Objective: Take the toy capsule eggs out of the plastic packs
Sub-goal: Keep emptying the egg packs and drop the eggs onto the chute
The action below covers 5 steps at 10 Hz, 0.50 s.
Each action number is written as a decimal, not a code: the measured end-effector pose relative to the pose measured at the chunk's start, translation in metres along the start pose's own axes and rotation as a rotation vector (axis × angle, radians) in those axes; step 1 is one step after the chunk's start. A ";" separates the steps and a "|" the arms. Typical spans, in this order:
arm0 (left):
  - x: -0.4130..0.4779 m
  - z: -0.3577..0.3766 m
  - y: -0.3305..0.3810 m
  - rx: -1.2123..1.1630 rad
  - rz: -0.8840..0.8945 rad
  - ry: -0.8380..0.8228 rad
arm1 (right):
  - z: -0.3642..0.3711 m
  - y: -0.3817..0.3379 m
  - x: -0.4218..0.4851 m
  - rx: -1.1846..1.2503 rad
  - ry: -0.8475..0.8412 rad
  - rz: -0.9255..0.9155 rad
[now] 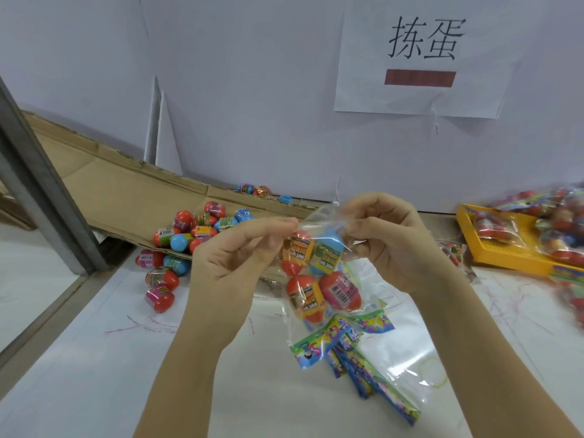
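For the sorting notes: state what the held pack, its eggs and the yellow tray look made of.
Pack: thin clear plastic film, glossy; it crinkles and glares. Eggs: smooth plastic, probably hard, with printed wraps. Yellow tray: seemingly rigid plastic, gridded floor.

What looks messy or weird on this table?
The loose capsule eggs are a jumbled heap spilling off the cardboard sheet onto the white table. Two eggs sit apart by the wall, and red scribbles mark the table cover.
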<state>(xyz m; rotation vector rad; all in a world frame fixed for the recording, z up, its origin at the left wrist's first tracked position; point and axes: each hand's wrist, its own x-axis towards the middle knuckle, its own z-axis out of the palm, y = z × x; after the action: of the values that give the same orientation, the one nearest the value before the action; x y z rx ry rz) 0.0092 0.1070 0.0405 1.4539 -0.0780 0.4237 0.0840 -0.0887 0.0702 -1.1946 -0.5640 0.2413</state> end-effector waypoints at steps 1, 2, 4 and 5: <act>0.003 -0.002 -0.008 0.060 0.007 -0.056 | 0.001 -0.002 -0.001 -0.032 -0.014 -0.003; 0.005 0.003 -0.001 -0.098 0.194 -0.203 | 0.000 -0.005 -0.001 -0.033 0.014 0.000; 0.006 0.001 -0.001 -0.157 0.198 -0.318 | 0.000 -0.008 -0.003 -0.063 0.032 0.011; 0.005 0.001 0.001 -0.188 0.170 -0.315 | 0.001 -0.011 -0.004 -0.096 0.012 0.002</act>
<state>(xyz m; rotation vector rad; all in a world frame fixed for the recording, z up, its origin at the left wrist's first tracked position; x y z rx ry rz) 0.0135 0.1071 0.0432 1.3215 -0.4839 0.3124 0.0792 -0.0936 0.0791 -1.2890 -0.5696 0.2103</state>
